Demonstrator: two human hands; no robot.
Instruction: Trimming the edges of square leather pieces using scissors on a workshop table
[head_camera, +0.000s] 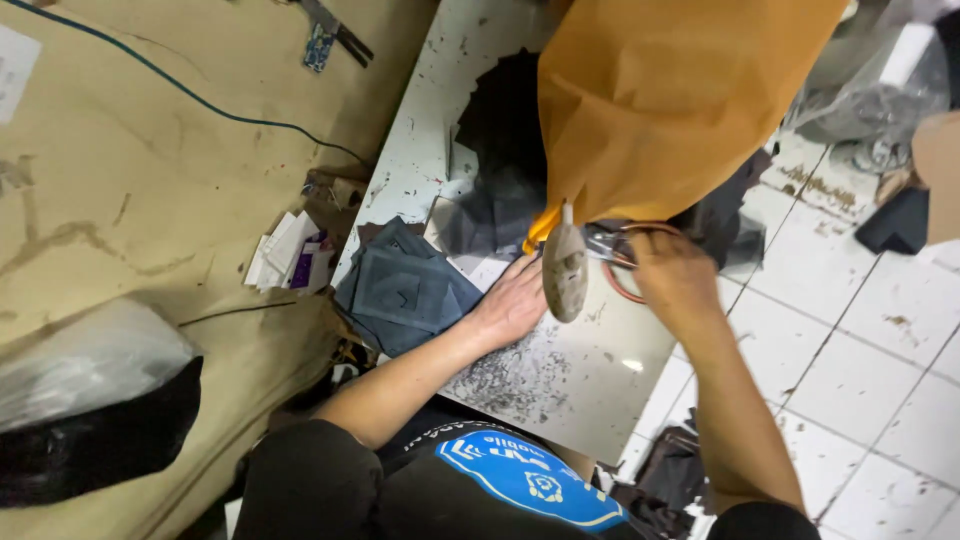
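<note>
**Here, two hands at a scuffed white table**

Centre frame, the left hand lies flat and released on the table, beside dark fabric squares. The right hand is clenched around scissors, under the orange cloth.
</note>
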